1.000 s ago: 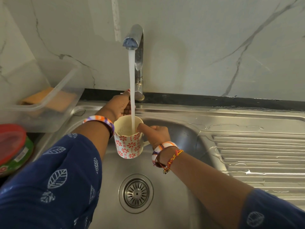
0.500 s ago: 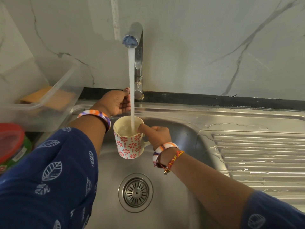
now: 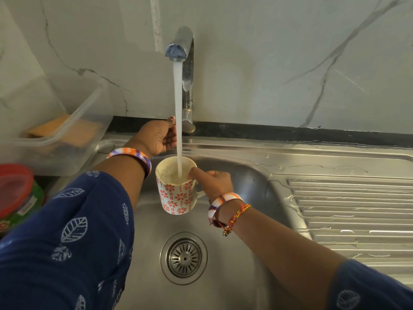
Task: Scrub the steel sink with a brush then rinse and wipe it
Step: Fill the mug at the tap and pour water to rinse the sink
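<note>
The steel sink (image 3: pixel 234 253) has a round drain strainer (image 3: pixel 184 257) in its bowl. Water runs from the chrome tap (image 3: pixel 187 63) into a white mug with red flowers (image 3: pixel 176 198), which is nearly full. My right hand (image 3: pixel 214 183) grips the mug by its handle side, thumb over the rim, and holds it above the bowl. My left hand (image 3: pixel 156 137) is behind the mug beside the tap's base, its fingers curled in a loose C near the water stream with nothing in them. No brush is in view.
A ribbed steel draining board (image 3: pixel 353 211) with water streaks lies to the right. At the left stands a clear plastic box (image 3: pixel 67 135) with a yellow sponge (image 3: pixel 62 130) inside, and a red-lidded container (image 3: pixel 15 189) below it. A marble wall rises behind.
My left hand has lifted away from the mug's side toward the tap's base. The mug has stayed under the stream and its water level has risen.
</note>
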Demonstrator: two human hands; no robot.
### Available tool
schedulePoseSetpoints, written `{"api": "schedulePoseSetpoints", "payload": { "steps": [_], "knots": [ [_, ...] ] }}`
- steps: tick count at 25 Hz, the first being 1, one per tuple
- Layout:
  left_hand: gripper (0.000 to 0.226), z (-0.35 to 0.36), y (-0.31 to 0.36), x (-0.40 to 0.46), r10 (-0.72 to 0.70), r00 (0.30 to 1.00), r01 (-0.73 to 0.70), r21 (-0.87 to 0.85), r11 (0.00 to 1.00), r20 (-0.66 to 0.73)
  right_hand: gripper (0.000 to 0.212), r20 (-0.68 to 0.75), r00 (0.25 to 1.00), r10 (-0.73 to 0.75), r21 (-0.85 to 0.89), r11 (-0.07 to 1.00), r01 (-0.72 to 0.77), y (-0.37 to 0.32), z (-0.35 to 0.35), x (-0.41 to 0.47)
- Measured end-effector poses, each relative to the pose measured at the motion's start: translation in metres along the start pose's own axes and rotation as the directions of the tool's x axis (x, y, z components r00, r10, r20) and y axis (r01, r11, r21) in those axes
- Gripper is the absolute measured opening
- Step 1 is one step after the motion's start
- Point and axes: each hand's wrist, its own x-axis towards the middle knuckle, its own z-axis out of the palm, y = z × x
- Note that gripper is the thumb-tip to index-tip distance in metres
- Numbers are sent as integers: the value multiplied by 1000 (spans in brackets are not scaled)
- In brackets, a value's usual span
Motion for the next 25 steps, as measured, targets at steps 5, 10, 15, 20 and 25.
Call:
{"api": "schedulePoseSetpoints", "payload": {
  "steps": [5,10,15,20,25],
  "knots": [
    [25,2,0,-2,10,1000,-10,-22,1000,6,27,-26,1000,-10,-5,1000,10,0,1,-3],
    [26,4,0,-3,7,1000,-7,-9,1000,-18,26,-3,1000,-20,-11,1000,20,-2,0,-3],
    [24,3,0,-4,33,999,-33,0,999,-4,26,-19,1000,-22,-49,999,21,-3,0,-1],
    [30,4,18,-3,422,906,-376,531,759,39,30,-13,1000,-22,-38,999,21,-4,-1,0],
    [22,3,25,-20,551,772,-519,814,261,316,29,36,998,-48,-44,998,50,-16,-22,-20]
  ]
}}
